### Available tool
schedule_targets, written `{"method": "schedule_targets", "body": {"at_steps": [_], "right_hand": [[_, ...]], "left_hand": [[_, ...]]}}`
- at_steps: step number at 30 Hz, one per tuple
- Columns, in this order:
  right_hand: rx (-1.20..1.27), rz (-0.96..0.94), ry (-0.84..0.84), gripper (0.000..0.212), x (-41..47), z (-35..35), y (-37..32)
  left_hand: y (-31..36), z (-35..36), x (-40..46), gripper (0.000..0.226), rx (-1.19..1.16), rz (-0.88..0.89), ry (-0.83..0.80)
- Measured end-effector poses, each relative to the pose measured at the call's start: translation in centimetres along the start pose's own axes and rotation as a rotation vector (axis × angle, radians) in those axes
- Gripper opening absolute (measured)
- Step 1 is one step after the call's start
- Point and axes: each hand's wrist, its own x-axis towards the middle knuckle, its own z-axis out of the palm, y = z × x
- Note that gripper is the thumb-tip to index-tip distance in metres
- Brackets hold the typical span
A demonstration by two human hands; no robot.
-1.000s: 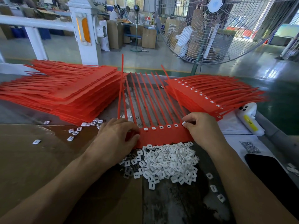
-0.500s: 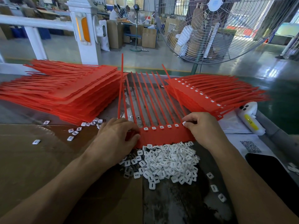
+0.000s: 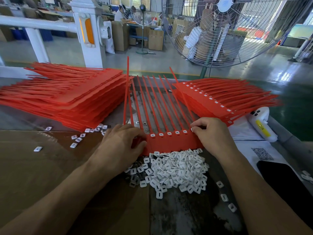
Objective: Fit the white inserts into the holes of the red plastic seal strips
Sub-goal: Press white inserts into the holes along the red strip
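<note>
Right now the right hand [image 3: 212, 134] sits at the right end of the red strip sheet [image 3: 171, 143], fingers curled, its fingertips pinching a white insert [image 3: 192, 129] at the sheet's last hole. Five more inserts already sit in the row of holes [image 3: 168, 134] to the left of that one. The left hand [image 3: 118, 146] lies on the sheet's left end, fingers bent down over the edge and thumb pressing the red tab; whether it pinches anything small under the fingers cannot be told.

The sheet lies flat on the bench between the two hands, its thin tails [image 3: 152, 102] running away from the person, one tail at the left standing up higher than the rest. Just in front of the sheet, touching its near edge, is a heap of loose inserts [image 3: 176, 170], with a few darker pieces at its left side.

To the left rests a tall stack of red sheets [image 3: 64, 97], with stray inserts scattered by its near edge on cardboard [image 3: 33, 175]. To the right lies a second stack [image 3: 220, 100], its top sheet showing white inserts in its holes. Beyond that stack lies a white handheld device [image 3: 260, 124] with a yellow label, on white paper bearing a QR code [image 3: 262, 153]. A dark phone [image 3: 286, 180] lies near the right forearm. A large floor fan [image 3: 237, 29] stands behind the bench.
</note>
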Motion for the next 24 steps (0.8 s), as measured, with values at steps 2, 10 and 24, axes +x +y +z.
{"method": "schedule_targets", "body": {"at_steps": [2, 10, 24], "right_hand": [[0.026, 0.014, -0.003, 0.012, 0.1, 0.01, 0.0], [-0.036, 0.041, 0.008, 0.01, 0.1, 0.06, -0.06], [-0.04, 0.04, -0.011, 0.013, -0.51, -0.08, -0.63]], "left_hand": [[-0.01, 0.0, 0.04, 0.03, -0.001, -0.001, -0.007], [-0.01, 0.03, 0.04, 0.028, 0.002, -0.001, 0.0], [0.07, 0.0, -0.04, 0.029, 0.005, 0.003, -0.001]]}}
